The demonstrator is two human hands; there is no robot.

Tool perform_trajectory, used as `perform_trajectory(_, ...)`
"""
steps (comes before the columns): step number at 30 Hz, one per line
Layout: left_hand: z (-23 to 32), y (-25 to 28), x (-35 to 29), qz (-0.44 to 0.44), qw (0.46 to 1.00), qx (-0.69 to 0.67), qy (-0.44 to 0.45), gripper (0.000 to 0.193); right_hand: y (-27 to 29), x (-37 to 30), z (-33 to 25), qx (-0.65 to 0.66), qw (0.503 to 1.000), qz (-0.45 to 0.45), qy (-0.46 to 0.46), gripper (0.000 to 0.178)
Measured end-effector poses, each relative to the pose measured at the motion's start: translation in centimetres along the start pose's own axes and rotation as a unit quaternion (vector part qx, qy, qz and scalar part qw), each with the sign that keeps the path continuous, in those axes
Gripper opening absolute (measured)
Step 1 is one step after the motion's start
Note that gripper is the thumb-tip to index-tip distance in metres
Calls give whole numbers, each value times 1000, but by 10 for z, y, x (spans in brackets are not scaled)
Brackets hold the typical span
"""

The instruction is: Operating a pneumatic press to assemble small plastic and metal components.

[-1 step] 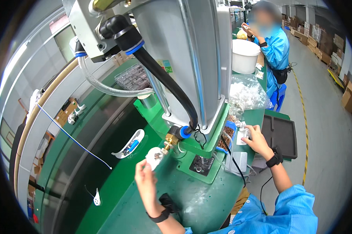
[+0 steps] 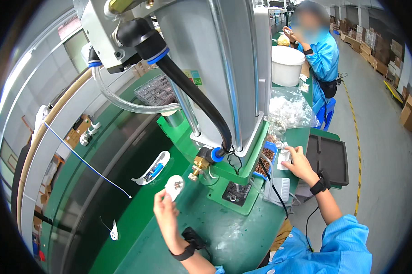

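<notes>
**White rounded piece raised in the left hand, right hand down among small white parts**

The green bench runs beneath and between both hands. Beyond them, a grey pneumatic press towers, with a black plate on its green base between the hands. Just right of the right hand is a black tray; farther beyond that hand lies a clear bag of white pieces. A blue bin of copper-coloured bits sits just left of the right hand.

The left hand pinches the rounded piece by its near edge, thumb against fingers. The right hand's fingers are partly curled at the white parts; whether they grip one, I cannot tell. The smallest details are metal pieces on the rounded piece's exposed face.

Handling it well probably means gripping only the rim, holding that face level so nothing slips off, leaving the metal untouched, and having fingertips clear beneath the press.
</notes>
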State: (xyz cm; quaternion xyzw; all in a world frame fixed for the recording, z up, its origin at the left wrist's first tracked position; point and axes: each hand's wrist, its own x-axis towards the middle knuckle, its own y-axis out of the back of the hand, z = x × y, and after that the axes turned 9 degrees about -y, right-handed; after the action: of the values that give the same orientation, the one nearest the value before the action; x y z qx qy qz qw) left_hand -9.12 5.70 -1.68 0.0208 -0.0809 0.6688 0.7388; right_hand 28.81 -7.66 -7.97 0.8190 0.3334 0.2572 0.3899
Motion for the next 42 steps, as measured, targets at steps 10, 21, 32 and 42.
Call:
perform_trajectory(10,-34,62,8,144,985,93,30,17,-46,36,26,-234,959,127,99,30)
perform_trajectory(21,-33,49,12,135,982,133,20,18,-30,38,41,211,946,246,-29,30)
perform_trajectory(32,-65,51,18,128,976,176,-28,20,-28,28,40,123,957,260,-46,18)
perform_trajectory(42,-83,78,12,232,929,288,8,60,-34,26,27,74,969,183,147,34)
